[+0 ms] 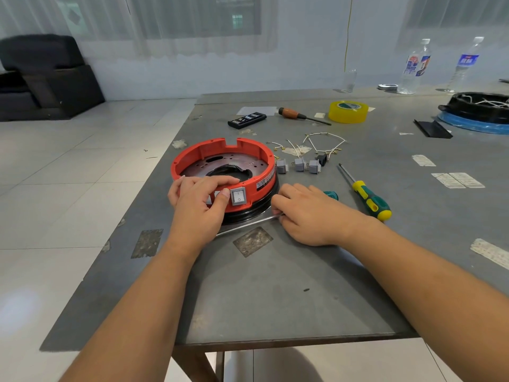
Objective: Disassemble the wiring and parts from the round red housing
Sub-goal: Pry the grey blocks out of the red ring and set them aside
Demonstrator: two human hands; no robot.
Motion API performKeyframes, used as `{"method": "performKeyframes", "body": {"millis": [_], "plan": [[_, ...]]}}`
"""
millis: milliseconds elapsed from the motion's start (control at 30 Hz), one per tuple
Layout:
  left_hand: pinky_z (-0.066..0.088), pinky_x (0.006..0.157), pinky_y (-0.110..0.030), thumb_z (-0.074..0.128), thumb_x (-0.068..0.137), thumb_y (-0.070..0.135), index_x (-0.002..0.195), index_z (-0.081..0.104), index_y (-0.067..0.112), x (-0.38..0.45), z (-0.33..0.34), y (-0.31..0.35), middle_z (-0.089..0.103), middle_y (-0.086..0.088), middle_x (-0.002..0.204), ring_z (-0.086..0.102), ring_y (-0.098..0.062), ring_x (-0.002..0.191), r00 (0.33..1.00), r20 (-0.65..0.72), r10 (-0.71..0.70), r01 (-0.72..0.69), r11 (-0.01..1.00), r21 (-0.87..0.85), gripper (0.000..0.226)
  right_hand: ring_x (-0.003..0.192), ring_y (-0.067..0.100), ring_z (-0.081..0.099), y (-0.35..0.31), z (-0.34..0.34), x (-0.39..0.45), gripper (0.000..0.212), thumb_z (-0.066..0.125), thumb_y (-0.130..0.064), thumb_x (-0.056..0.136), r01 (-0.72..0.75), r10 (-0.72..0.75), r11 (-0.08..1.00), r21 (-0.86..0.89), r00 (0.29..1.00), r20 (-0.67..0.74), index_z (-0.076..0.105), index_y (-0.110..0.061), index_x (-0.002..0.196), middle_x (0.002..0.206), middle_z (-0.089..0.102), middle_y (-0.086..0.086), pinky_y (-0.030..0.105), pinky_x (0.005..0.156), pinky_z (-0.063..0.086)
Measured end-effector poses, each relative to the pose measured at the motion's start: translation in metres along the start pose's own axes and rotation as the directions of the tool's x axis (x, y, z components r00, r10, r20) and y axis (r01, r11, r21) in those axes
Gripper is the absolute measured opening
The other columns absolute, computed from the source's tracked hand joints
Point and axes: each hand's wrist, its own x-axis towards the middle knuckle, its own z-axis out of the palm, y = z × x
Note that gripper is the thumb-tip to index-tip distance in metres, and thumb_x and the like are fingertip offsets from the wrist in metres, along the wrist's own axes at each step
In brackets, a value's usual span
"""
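My left hand [197, 201] grips the red housing [223, 164] rim, thumb pressing beside its grey switch [238, 196]. Right of the housing, my right hand [305, 213] pinches a screwdriver shaft [248, 224]; behind it lie 3 loose switches [298, 164].

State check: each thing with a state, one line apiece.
red housing: upright, open-topped, wiring out
rocker switch: still mounted
loose switches: removed, on table
wires: removed, on table
left hand: grips housing rim
right hand: pinches metal shaft

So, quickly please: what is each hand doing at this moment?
Left hand: grips the near rim of the red housing, thumb beside the grey switch.
Right hand: fingers curled round a thin metal rod lying on the table.
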Motion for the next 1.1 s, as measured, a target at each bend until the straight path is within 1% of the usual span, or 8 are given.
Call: {"method": "performKeyframes", "body": {"millis": [167, 267, 400, 500, 700, 867, 933, 1100], "plan": [[0.013, 0.124, -0.045, 0.05, 0.097, 0.037, 0.105, 0.058, 0.062, 0.0, 0.001, -0.001, 0.049, 0.035, 0.107, 0.019, 0.033, 0.115, 1.0, -0.016, 0.023, -0.023, 1.0, 0.017, 0.028, 0.103, 0.013, 0.048, 0.0, -0.003, 0.001, 0.019, 0.045, -0.037, 0.098, 0.006, -0.005, 0.998, 0.056, 1.0, -0.031, 0.05, -0.034, 0.116, 0.114, 0.05, -0.007, 0.035, 0.09, 0.045], [0.014, 0.124, -0.047, 0.05, 0.097, 0.037, 0.107, 0.059, 0.06, 0.0, 0.002, -0.002, 0.049, 0.035, 0.107, 0.015, 0.036, 0.116, 0.999, -0.026, 0.028, -0.027, 1.0, 0.016, 0.027, 0.102, 0.012, 0.051, 0.0, -0.005, 0.0, 0.023, 0.049, -0.044, 0.096, 0.008, -0.005, 0.999, 0.046, 0.997, -0.071, 0.056, -0.033, 0.115, 0.111, 0.053, -0.009, 0.032, 0.086, 0.045], [0.013, 0.125, -0.044, 0.05, 0.096, 0.037, 0.108, 0.06, 0.059, 0.0, 0.002, -0.001, 0.051, 0.032, 0.108, 0.029, 0.009, 0.116, 0.999, -0.039, 0.023, -0.024, 1.0, -0.002, 0.027, 0.091, 0.012, 0.054, -0.008, -0.014, 0.002, 0.024, 0.055, -0.053, 0.092, 0.018, -0.001, 0.998, 0.053, 0.953, -0.302, 0.057, -0.03, 0.099, 0.097, 0.057, -0.012, 0.033, 0.079, 0.049], [0.012, 0.122, -0.041, 0.052, 0.096, 0.034, 0.11, 0.063, 0.054, 0.001, 0.002, 0.0, 0.054, 0.032, 0.104, 0.035, 0.004, 0.116, 0.996, -0.056, 0.064, -0.065, 0.998, -0.007, 0.027, 0.09, 0.012, 0.052, -0.022, -0.02, 0.011, 0.028, 0.066, -0.047, 0.088, 0.103, -0.011, 0.982, 0.159, 0.868, -0.496, 0.055, -0.025, 0.1, 0.1, 0.055, -0.009, 0.032, 0.077, 0.049], [0.009, 0.117, -0.026, 0.052, 0.095, 0.037, 0.115, 0.061, 0.05, 0.003, 0.001, 0.0, 0.06, 0.018, 0.103, 0.045, -0.012, 0.122, 0.997, -0.045, 0.058, -0.059, 0.998, -0.017, 0.025, 0.104, 0.021, 0.055, -0.04, -0.02, 0.041, 0.036, 0.08, -0.031, 0.084, 0.295, -0.167, 0.944, 0.148, 0.814, -0.556, 0.065, -0.01, 0.109, 0.113, 0.06, 0.006, 0.034, 0.091, 0.048], [0.012, 0.123, -0.036, 0.055, 0.099, 0.035, 0.12, 0.06, 0.054, 0.004, 0.002, -0.006, 0.065, 0.005, 0.105, 0.045, -0.018, 0.123, 0.997, -0.052, 0.06, -0.061, 0.998, -0.013, 0.029, 0.104, 0.029, 0.062, -0.036, -0.002, 0.043, 0.033, 0.082, -0.027, 0.086, 0.322, -0.192, 0.944, 0.069, 0.708, -0.68, 0.072, -0.005, 0.108, 0.11, 0.068, 0.011, 0.039, 0.092, 0.051], [0.012, 0.122, -0.035, 0.055, 0.099, 0.034, 0.116, 0.059, 0.059, 0.004, 0.003, -0.006, 0.063, 0.01, 0.103, 0.045, -0.017, 0.123, 0.995, -0.061, 0.074, -0.075, 0.997, -0.018, 0.03, 0.105, 0.029, 0.063, -0.035, 0.0, 0.043, 0.032, 0.081, -0.027, 0.087, 0.329, -0.211, 0.944, 0.043, 0.696, -0.687, 0.073, -0.004, 0.108, 0.11, 0.068, 0.012, 0.039, 0.093, 0.051], [0.004, 0.114, -0.014, 0.054, 0.098, 0.037, 0.114, 0.057, 0.061, 0.005, 0.003, -0.009, 0.063, 0.006, 0.103, 0.047, -0.021, 0.122, 0.995, -0.04, 0.088, -0.088, 0.996, 0.001, 0.03, 0.109, 0.028, 0.063, -0.033, -0.002, 0.04, 0.031, 0.079, -0.022, 0.089, 0.336, -0.224, 0.941, 0.043, 0.713, -0.664, 0.072, -0.004, 0.114, 0.114, 0.068, 0.012, 0.038, 0.097, 0.051]]}}
